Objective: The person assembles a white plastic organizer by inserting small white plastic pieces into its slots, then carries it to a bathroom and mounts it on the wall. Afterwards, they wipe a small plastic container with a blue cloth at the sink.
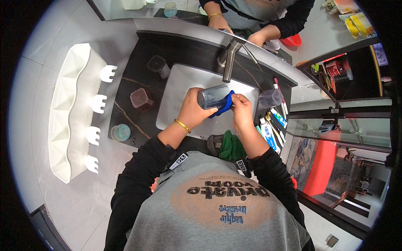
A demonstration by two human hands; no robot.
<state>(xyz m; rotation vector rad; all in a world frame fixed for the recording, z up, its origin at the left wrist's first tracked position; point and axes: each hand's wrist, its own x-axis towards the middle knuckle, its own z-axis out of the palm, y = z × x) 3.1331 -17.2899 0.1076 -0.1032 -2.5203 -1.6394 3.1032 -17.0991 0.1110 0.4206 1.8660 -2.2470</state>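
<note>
My left hand grips a dark translucent plastic cup, held on its side over the white sink basin. Against the cup's open end my right hand presses a blue cloth. Both hands are below the metal tap. A gold bangle sits on my left wrist.
On the dark counter stand a dark cup, a pinkish cup and a round lidded jar at the left, a clear cup and tubes and toothbrushes at the right. A white wall rack hangs at left. A mirror above shows my reflection.
</note>
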